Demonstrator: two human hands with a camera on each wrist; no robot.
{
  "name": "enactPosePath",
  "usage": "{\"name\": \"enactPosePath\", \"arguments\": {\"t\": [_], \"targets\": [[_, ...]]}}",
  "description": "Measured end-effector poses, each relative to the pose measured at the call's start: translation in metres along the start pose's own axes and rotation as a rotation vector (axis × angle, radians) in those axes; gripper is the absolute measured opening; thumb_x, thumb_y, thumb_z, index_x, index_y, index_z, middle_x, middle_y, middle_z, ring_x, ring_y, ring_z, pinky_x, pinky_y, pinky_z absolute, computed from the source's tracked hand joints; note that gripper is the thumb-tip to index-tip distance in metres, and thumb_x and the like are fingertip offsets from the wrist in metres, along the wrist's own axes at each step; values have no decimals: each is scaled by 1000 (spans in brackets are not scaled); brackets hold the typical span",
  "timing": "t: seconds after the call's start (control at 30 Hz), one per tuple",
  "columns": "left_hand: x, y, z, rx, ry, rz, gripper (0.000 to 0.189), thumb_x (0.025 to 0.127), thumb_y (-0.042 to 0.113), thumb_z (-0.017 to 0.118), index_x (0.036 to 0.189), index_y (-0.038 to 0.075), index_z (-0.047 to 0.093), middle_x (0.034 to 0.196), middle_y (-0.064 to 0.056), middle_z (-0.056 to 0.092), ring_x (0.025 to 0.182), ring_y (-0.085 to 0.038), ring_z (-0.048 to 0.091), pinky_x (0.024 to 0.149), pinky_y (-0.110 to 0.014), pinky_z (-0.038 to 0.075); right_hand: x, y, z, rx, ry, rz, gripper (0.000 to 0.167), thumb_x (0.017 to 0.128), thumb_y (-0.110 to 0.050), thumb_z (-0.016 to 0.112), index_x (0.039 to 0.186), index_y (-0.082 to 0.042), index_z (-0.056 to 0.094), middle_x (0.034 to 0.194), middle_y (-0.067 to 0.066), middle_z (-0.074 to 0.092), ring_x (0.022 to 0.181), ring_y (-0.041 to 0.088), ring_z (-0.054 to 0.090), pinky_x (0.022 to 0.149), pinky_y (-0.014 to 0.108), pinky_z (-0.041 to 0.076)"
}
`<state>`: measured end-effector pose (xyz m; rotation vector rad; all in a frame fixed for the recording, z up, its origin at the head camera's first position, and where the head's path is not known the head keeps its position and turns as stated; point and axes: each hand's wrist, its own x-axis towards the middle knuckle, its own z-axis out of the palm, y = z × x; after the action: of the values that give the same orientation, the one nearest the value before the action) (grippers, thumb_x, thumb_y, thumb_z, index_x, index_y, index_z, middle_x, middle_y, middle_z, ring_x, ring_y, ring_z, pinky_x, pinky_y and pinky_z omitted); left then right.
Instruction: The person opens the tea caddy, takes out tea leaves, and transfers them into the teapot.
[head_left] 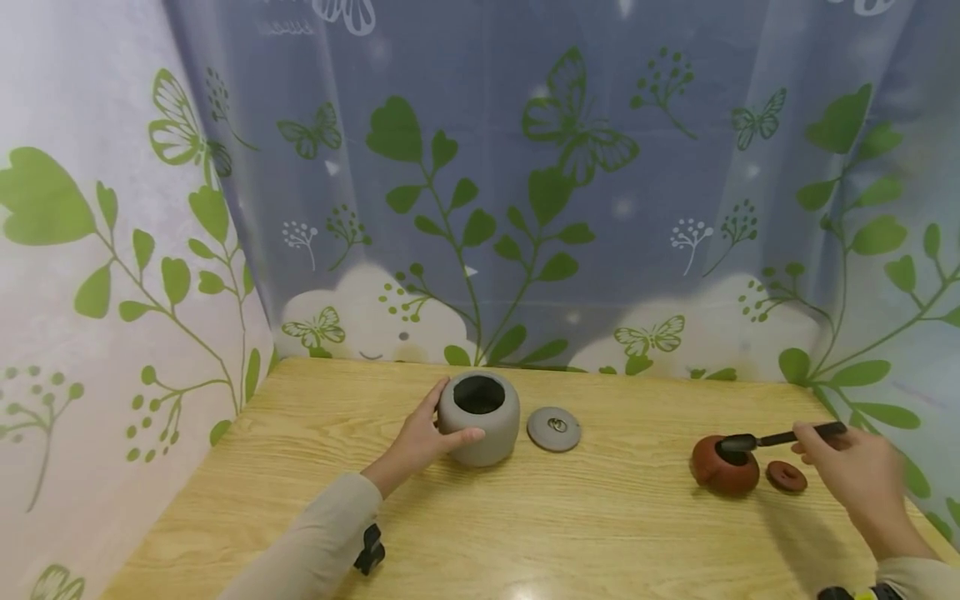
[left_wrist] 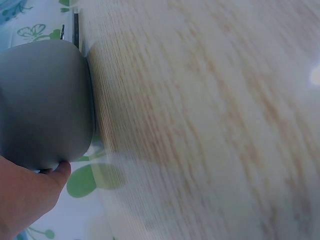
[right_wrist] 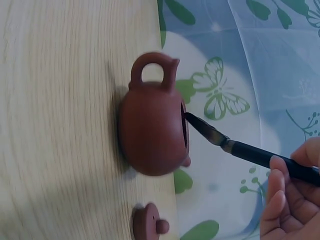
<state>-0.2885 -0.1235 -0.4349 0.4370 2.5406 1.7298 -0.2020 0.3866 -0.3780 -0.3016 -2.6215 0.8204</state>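
My left hand [head_left: 420, 442] grips the side of a grey ceramic tea canister [head_left: 480, 440], thumb across its front and fingers round the left side. The canister stands upright with its round mouth uncovered; the inside looks dark. At the right, my right hand [head_left: 862, 479] pinches the black handle of a tea scoop [right_wrist: 252, 154] between thumb and fingers. The scoop's head tilts down into the mouth of a reddish-brown clay teapot [right_wrist: 152, 131], its tip hidden by the rim. The teapot is lidless and sits on the table.
A round grey lid [head_left: 554, 430] lies just right of the canister. The small clay teapot lid [head_left: 786, 477] rests beside the teapot, knob up. Everything stands on a wood-grain table [head_left: 600, 533], and a leaf-and-butterfly curtain [head_left: 480, 208] hangs behind it.
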Motion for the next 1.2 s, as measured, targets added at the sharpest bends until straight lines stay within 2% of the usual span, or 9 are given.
{"name": "enactPosePath", "arguments": {"t": [0.07,0.2,0.3,0.37,0.47,0.63,0.7,0.97,1.2], "targets": [[-1,1,0,-7,-3,-3,104,80,31,80,155,13,12,158,-12,18,143,-36,21,107,-56,33,-1,-2,2,55,2,26,51,98,-40,51,84,2,75,70,5,71,61,-3,48,51,26,37],[-11,23,-3,-14,-22,-10,101,82,25,78,155,6,11,158,-17,17,142,-39,22,107,-56,33,-1,-11,9,166,-1,60,49,97,-41,53,77,-1,75,63,-9,67,62,-10,47,55,24,37],[-19,38,-6,-21,-32,-11,100,83,25,78,154,4,10,157,-19,17,142,-40,22,107,-56,33,0,-21,17,276,-19,98,46,95,-42,56,71,-7,75,62,-14,63,57,-3,51,49,25,40],[-20,39,-6,-24,-33,-11,100,83,24,77,154,5,10,158,-18,16,142,-39,21,108,-55,32,1,-29,21,363,-40,129,45,94,-43,58,69,-10,75,62,-14,62,49,4,50,42,26,41],[-20,38,-6,-21,-26,-10,100,82,24,78,154,5,11,158,-18,17,142,-39,21,108,-56,31,1,-40,29,399,-47,142,43,93,-46,59,68,-14,74,60,-15,61,47,8,45,40,26,38],[-19,37,-5,-14,-19,-4,100,82,24,78,154,5,12,157,-17,18,142,-39,22,108,-56,31,2,-57,45,445,-34,102,39,94,-40,60,75,-8,74,58,-18,63,58,2,57,55,15,46],[-19,38,-5,-10,-15,-1,100,82,24,78,154,4,12,157,-17,18,142,-38,22,108,-55,31,4,-66,51,498,-40,88,36,94,-37,61,78,-6,74,60,-18,63,60,3,62,60,15,50],[-15,35,-5,-3,-12,-3,100,81,24,79,154,4,14,157,-18,19,143,-38,21,109,-55,31,3,-101,74,562,-97,76,39,95,-38,60,85,-3,72,64,-16,64,65,5,59,63,19,47],[-2,6,-1,4,6,-6,103,79,30,81,155,14,13,158,-10,19,144,-33,21,109,-53,31,2,-130,94,590,-155,66,49,95,-41,58,102,7,67,69,-13,67,69,4,60,68,19,49]]}}
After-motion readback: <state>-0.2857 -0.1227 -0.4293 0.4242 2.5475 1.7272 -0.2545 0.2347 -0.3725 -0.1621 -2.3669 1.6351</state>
